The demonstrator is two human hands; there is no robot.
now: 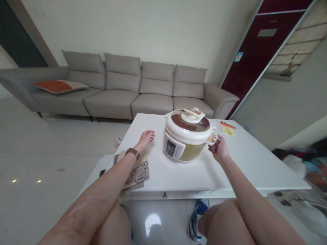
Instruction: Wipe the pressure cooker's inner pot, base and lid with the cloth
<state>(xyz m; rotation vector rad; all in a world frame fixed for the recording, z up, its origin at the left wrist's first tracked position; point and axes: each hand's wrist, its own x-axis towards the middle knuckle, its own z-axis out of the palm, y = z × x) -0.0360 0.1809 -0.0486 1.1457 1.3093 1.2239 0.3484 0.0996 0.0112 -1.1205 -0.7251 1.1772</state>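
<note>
A white and gold electric pressure cooker (190, 152) stands on the white table (245, 163), its lid (189, 124) on top and its control panel turned toward my left. My right hand (220, 149) is closed around the side handle (211, 139) at the cooker's right. To the left of the cooker, my left hand (146, 137) hovers apart from it with nothing in it, fingers loosely stretched out. Below that hand lies a folded patterned cloth (139, 173), partly covered by my left forearm.
An orange utility knife (228, 125) and a yellow piece of paper (229, 131) lie at the table's far right. Behind the table stands a long grey sofa (153, 102) with an orange and white cushion (60, 86). A drawer knob (165, 195) sticks out of the front edge.
</note>
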